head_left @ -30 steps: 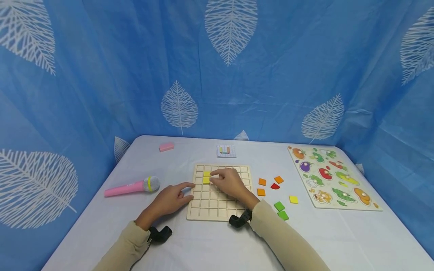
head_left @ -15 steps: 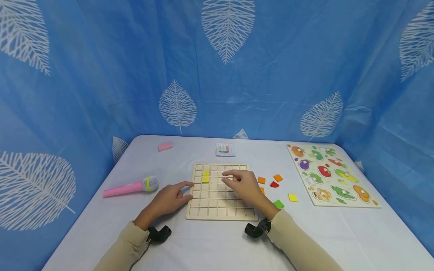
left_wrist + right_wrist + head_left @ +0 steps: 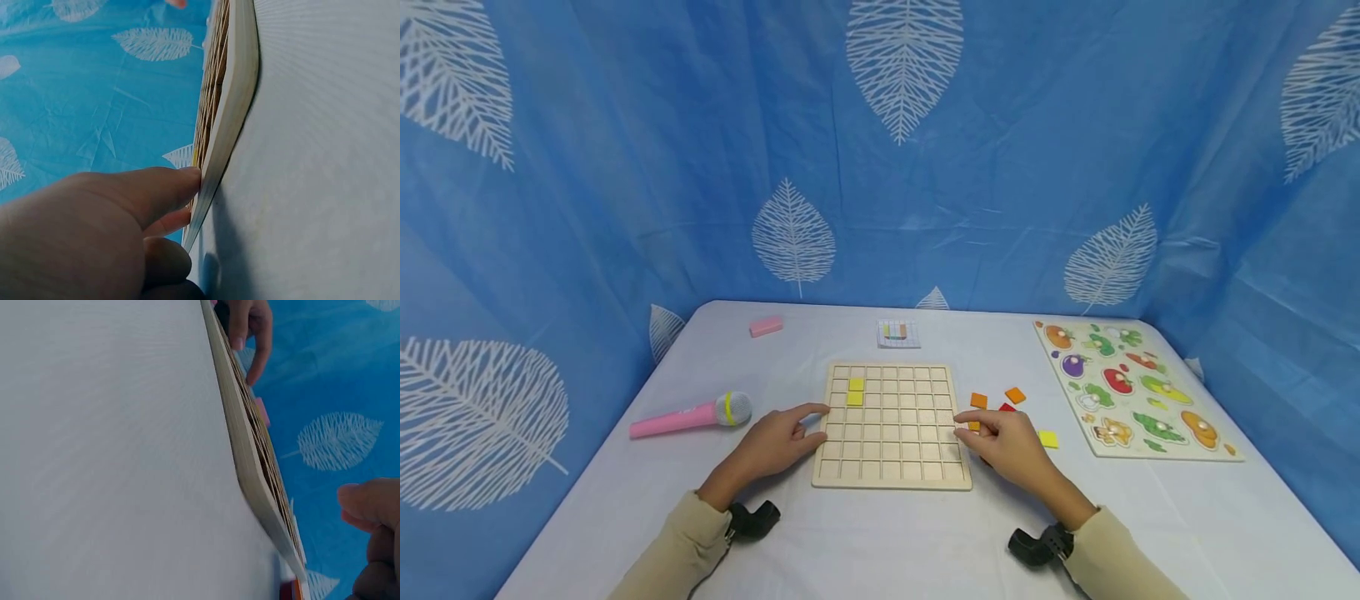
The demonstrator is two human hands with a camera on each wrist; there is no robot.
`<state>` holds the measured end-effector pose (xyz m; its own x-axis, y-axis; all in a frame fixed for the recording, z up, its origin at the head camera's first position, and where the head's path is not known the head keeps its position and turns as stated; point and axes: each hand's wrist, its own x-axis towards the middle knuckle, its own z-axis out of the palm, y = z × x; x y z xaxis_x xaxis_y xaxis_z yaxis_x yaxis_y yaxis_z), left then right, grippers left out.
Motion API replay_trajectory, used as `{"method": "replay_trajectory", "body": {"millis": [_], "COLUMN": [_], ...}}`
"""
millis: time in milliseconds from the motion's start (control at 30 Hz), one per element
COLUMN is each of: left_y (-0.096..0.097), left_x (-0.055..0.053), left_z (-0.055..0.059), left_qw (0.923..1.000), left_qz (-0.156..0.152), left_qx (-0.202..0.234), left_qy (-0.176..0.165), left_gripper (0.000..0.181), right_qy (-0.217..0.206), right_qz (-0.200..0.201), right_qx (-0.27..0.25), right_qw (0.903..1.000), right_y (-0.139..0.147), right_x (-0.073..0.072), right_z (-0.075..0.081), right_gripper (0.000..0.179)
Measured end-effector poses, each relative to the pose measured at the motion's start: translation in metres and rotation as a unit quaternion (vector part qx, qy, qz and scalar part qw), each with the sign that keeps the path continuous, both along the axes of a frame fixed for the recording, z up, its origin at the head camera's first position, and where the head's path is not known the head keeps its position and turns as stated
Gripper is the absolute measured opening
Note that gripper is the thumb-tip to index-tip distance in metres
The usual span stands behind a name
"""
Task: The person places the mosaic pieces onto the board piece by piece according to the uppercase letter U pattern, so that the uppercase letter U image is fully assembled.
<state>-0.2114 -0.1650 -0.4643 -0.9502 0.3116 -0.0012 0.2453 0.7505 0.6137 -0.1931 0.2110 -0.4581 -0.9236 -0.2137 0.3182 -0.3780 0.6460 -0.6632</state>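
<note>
A wooden grid board [image 3: 891, 450] lies flat on the table, with two yellow square tiles [image 3: 855, 392] set one above the other in its upper left cells. The thumb and index finger of my left hand [image 3: 777, 442] rest at the board's left edge; in the left wrist view a fingertip [image 3: 190, 178] meets the rim. My right hand [image 3: 1011, 446] hovers by the right edge, thumb and index finger apart with nothing between them. Beneath and behind it are orange tiles [image 3: 979, 400], a partly covered red piece [image 3: 1007, 407] and a yellow tile [image 3: 1048, 439].
Behind the board lies a small pattern card [image 3: 898, 333]. A pink block [image 3: 766, 326] sits at the back left, and a pink toy microphone [image 3: 692, 415] to the left. The vegetable puzzle board [image 3: 1105, 400] occupies the right side. Blue leaf-patterned cloth [image 3: 880, 208] surrounds the table.
My right hand has left the yellow tiles and moved right across the board to its right edge, now hiding the green tiles. The left hand stays at the left edge.
</note>
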Motion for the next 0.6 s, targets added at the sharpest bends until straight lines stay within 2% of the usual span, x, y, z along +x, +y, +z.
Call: {"method": "replay_trajectory", "body": {"millis": [267,467,600], "left_y": [0.001,0.001,0.001], "left_x": [-0.001,-0.001,-0.001], "left_z": [-0.001,-0.001,-0.001], "left_qw": [1.0000,1.0000,1.0000], "left_qz": [-0.002,-0.003,-0.004], "left_qx": [-0.003,-0.004,-0.003], "left_qy": [-0.002,-0.005,-0.005], "left_gripper": [0.045,0.045,0.045], "right_qy": [-0.028,-0.029,-0.039], "right_qz": [-0.060,-0.126,-0.150], "right_qx": [0.046,0.077,0.093], "right_qw": [0.9967,0.9886,0.9836], "right_y": [0.048,0.087,0.103], "right_x": [0.020,0.027,0.029], "right_z": [-0.005,-0.002,-0.003], "right_gripper": [0.016,0.022,0.025]}}
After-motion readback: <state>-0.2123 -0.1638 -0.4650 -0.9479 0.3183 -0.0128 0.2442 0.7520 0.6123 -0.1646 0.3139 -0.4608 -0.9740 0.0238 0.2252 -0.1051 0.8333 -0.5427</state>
